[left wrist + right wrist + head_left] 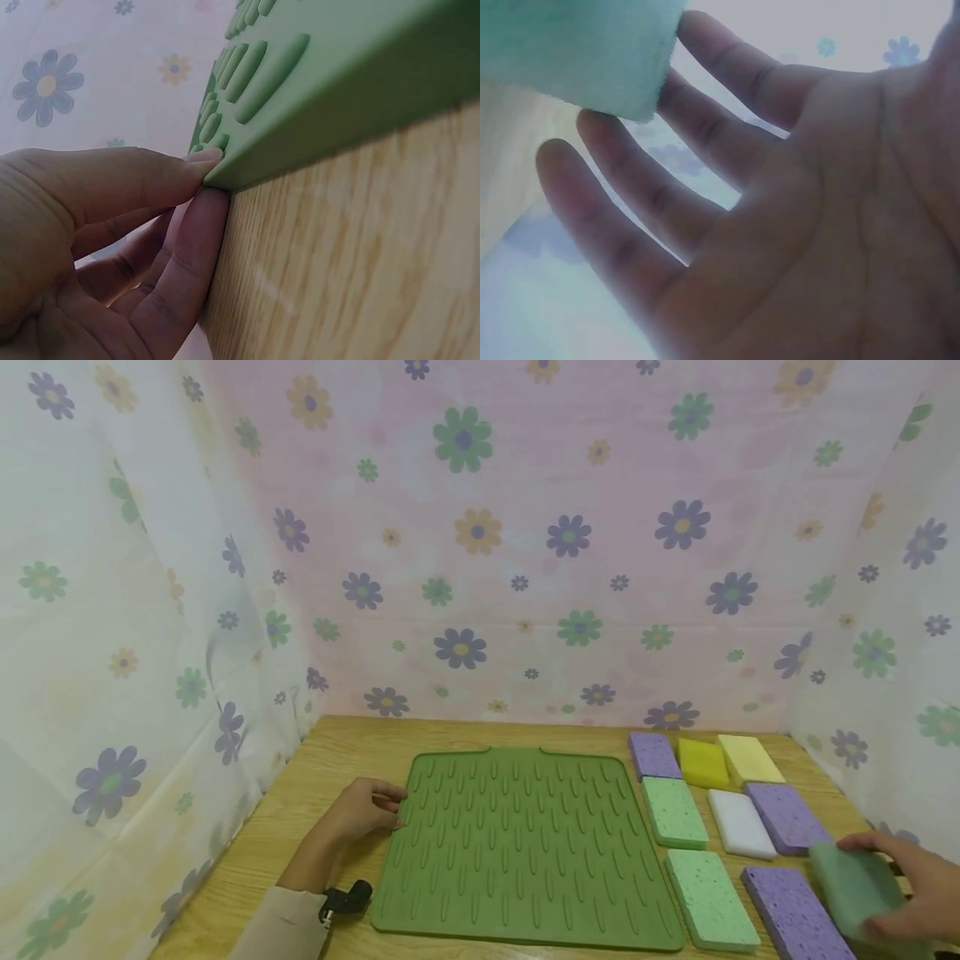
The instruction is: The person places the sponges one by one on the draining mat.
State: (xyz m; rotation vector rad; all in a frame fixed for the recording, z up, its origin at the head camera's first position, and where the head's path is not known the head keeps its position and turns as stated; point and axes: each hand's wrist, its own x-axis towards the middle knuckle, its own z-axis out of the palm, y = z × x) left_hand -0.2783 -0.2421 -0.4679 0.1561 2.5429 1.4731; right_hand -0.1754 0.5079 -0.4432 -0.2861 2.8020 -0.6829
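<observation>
A green mat with raised oblong ridges (517,852) lies flat on the table. My left hand (367,810) is at its left edge; the left wrist view shows the mat's rim (247,169) between the fingertips. At the far right, my right hand (918,889) grips a green sponge (855,881) by its sides, above the table's right part. In the right wrist view the sponge's corner (607,60) meets the spread fingertips, with the thumb out of sight. A purple sponge (795,910) lies just left of the held sponge.
Right of the mat lie two light green sponges (711,897), more purple sponges (786,814), a white sponge (741,822), a yellow one (702,762) and a pale yellow one (748,760). Flower-patterned cloth (525,552) stands behind the wooden table (360,739) and at both sides.
</observation>
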